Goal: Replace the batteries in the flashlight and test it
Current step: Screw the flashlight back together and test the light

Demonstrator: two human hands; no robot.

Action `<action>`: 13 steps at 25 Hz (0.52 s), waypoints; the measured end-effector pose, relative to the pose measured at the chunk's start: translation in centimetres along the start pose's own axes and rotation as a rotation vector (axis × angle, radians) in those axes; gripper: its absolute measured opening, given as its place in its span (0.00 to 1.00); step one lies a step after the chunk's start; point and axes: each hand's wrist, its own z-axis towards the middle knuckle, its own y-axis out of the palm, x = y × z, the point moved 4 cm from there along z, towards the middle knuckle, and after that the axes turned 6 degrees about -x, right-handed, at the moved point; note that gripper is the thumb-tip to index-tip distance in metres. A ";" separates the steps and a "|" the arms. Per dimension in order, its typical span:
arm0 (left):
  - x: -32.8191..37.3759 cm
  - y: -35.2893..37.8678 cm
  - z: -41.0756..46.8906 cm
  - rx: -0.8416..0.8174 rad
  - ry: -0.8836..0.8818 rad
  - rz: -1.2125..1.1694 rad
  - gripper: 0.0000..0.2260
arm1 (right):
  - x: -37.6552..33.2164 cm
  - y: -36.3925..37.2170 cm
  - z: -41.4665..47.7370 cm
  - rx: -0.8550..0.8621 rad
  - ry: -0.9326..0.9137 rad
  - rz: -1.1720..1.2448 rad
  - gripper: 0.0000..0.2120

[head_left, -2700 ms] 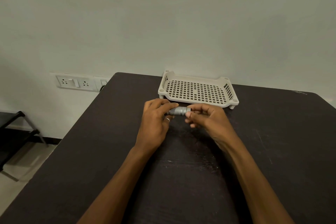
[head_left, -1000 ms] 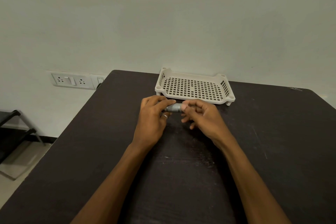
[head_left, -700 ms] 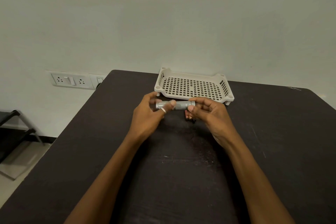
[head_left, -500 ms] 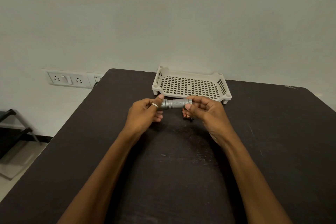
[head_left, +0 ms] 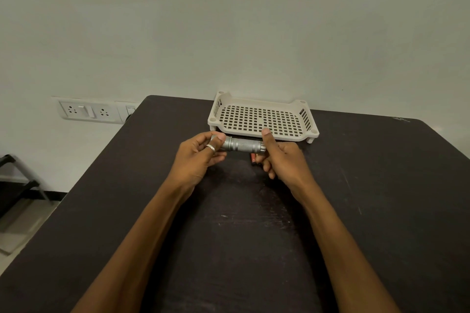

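Note:
A small silver flashlight (head_left: 241,145) with a knurled body lies level between both hands, just above the dark table (head_left: 381,185). My left hand (head_left: 198,157), with a ring on one finger, grips its left end with curled fingers. My right hand (head_left: 282,157) holds the right end, thumb raised straight up beside it. Small red and dark batteries (head_left: 253,159) lie on the table under the right hand, partly hidden by its fingers.
A cream perforated plastic tray (head_left: 262,119) stands just behind the hands near the table's far edge. A wall socket panel (head_left: 87,110) is on the wall to the left. A dark stand (head_left: 15,185) sits on the floor at the left.
The hands lifted the flashlight off the table and spread apart along it, so more of its body shows. The batteries under the right hand came into view. My right thumb now points up.

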 end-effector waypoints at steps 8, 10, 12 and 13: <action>-0.4 -0.4 0.3 0.058 0.003 -0.045 0.07 | 0.0 -0.6 0.1 -0.158 -0.122 0.226 0.15; -0.4 -0.4 0.3 0.051 0.014 -0.042 0.07 | 0.1 -0.5 0.1 -0.174 -0.122 0.187 0.12; -0.4 -0.3 0.3 0.038 0.024 -0.034 0.07 | 0.0 -0.3 0.0 -0.174 -0.108 0.144 0.12; -0.4 -0.2 0.3 0.030 0.025 -0.028 0.08 | 0.0 -0.2 0.1 -0.158 -0.085 0.120 0.17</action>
